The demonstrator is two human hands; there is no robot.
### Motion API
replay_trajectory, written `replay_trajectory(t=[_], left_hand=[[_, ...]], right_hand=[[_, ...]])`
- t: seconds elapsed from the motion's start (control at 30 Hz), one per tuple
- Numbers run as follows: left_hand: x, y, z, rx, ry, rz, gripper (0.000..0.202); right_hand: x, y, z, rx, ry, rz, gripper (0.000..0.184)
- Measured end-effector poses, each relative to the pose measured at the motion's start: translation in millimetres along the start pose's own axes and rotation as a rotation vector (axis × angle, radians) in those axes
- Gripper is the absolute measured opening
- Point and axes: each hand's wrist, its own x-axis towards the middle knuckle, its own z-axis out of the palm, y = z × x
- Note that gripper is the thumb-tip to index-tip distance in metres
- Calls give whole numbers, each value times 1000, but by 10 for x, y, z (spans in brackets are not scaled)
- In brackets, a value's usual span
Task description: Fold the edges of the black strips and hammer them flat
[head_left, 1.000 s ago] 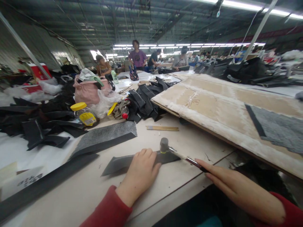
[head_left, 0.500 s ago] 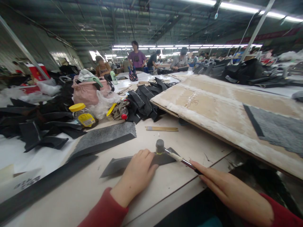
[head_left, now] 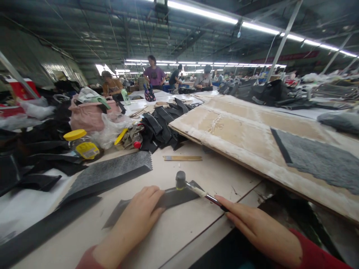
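Observation:
A black strip of material (head_left: 171,197) lies at a slant on the pale tabletop. My left hand (head_left: 141,209) rests flat over its left part, fingers stretched out and covering some of it. In my right hand (head_left: 252,220) is the handle of a hammer (head_left: 181,180) with a dark, rounded head. That head is over the strip, just right of my left fingertips; whether it touches the strip I cannot tell. Beyond the strip lies a flat wooden stick (head_left: 183,158) with a small white bit near it.
A large board (head_left: 238,112) overhangs the table at right, bearing a grey felt piece (head_left: 316,153). On the left are grey-black panels (head_left: 109,173), a yellow-lidded jar (head_left: 84,145) and a pink bag (head_left: 86,116). Black pieces (head_left: 159,125) are heaped behind. Several people work farther back.
My left hand has slid left along the strip, leaving a wider gap to the hammer head. The hammer stays over about the same spot. The whole view has shifted somewhat.

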Motion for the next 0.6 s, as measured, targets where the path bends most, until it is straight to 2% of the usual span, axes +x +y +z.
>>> replay_trajectory(t=[0.23,0.47,0.6], left_hand=[[-33,78,-22,4,17,-8,23],[-54,133,-68,30,-1,-17,25],[-52,133,-64,40,0,-18,23]], right_hand=[[68,57,-65,59,-33,14,45],[140,-92,-136,84,136,-31,47],[169,-80,-31,26,-11,-18,45]])
